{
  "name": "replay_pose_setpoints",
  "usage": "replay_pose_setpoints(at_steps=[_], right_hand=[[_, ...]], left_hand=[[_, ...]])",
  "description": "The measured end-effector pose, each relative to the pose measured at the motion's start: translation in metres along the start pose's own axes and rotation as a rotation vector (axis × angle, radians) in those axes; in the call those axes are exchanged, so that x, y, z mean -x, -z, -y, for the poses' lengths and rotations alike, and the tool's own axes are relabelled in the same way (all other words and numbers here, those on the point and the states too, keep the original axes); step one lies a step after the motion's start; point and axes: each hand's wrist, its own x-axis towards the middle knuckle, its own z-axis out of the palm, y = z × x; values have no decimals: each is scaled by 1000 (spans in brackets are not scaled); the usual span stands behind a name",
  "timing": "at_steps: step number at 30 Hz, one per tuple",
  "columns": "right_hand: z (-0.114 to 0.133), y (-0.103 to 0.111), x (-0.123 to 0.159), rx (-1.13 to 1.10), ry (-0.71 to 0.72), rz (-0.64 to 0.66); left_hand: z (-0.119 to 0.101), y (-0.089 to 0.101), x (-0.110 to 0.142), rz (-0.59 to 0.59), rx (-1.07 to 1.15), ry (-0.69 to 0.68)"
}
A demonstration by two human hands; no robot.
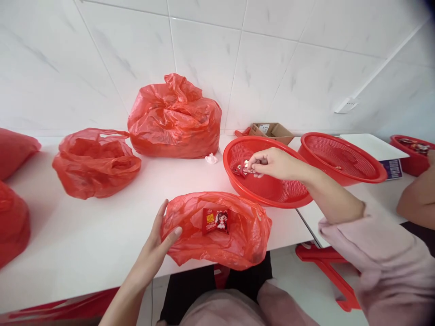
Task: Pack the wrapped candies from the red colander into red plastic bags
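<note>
My left hand (159, 240) holds the left edge of an open red plastic bag (251, 253), thumb over the rim and fingers along the outside. Inside the bag lies a red printed box or packet (216, 221) with a yellow character and a cartoon couple. Over the left part of a red perforated plastic basket (292, 192), my right hand (270, 164) is closed in a pinch on a small wrapped piece, partly hidden by the fingers. A few small red and pale wrapped pieces (239, 169) lie in the basket beneath the fingertips.
A full red bag (175, 120) and a smaller one (97, 163) stand behind on the white table (102, 240). A crumpled pink scrap (211, 158) and a cardboard box (272, 131) are near the wall. Right are another red basket (343, 158) and a co-worker's arm (418, 197).
</note>
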Motion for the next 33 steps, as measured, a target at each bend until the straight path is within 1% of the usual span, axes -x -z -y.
replay_pose_setpoints(at_steps=[2, 3, 4, 6, 8, 9, 10, 11, 12, 14, 15, 17, 19, 21, 23, 25, 27, 29, 31, 32, 33], right_hand=[[34, -4, 17, -149, 102, -71], [49, -9, 24, -215, 129, -75], [62, -16, 30, -278, 148, -52], [81, -37, 37, -361, 187, 71], [86, -58, 36, -335, 260, 225], [84, -66, 32, -297, 295, 267], [78, -71, 26, -257, 311, 263], [69, -73, 18, -225, 301, 208], [57, -71, 7, -198, 262, 120], [29, -62, -17, -113, 114, -67], [14, -57, -30, -32, 32, -109], [-13, -51, -52, 167, -115, -65], [-34, -54, -66, 278, -195, 20], [-48, -61, -71, 291, -216, 70], [-55, -67, -73, 288, -222, 88], [-57, -64, -72, 268, -222, 83], [-51, -52, -69, 222, -208, 57], [-34, -38, -62, 161, -174, 11], [-5, -31, -48, 24, -91, -30], [12, -33, -39, -67, -34, -22], [30, -39, -28, -233, 50, 8]], left_hand=[[-3, -5, 0, 17, 36, 10], [-5, -8, 0, 37, 50, 17], [-7, -11, 1, 59, 64, 26], [-10, -15, 1, 90, 110, 49], [-12, -15, 0, 92, 164, 69], [-12, -14, 0, 86, 188, 77], [-12, -13, -1, 83, 206, 86], [-11, -11, -1, 86, 219, 97], [-11, -9, -2, 91, 228, 106], [-9, -6, -3, 100, 247, 124], [-9, -4, -4, 99, 259, 132], [-9, -3, -4, 88, 289, 148], [-10, -2, -3, 73, 318, 163], [-13, 0, -2, 57, 347, 178], [-16, 3, 0, 44, 390, 203], [-20, 6, 1, 47, 443, 224], [-24, 7, 1, 62, 486, 228], [-26, 7, 1, 67, 513, 218], [-27, 5, 0, 46, 527, 204], [-27, 5, -1, 29, 532, 194], [-26, 4, -2, 11, 538, 182]])
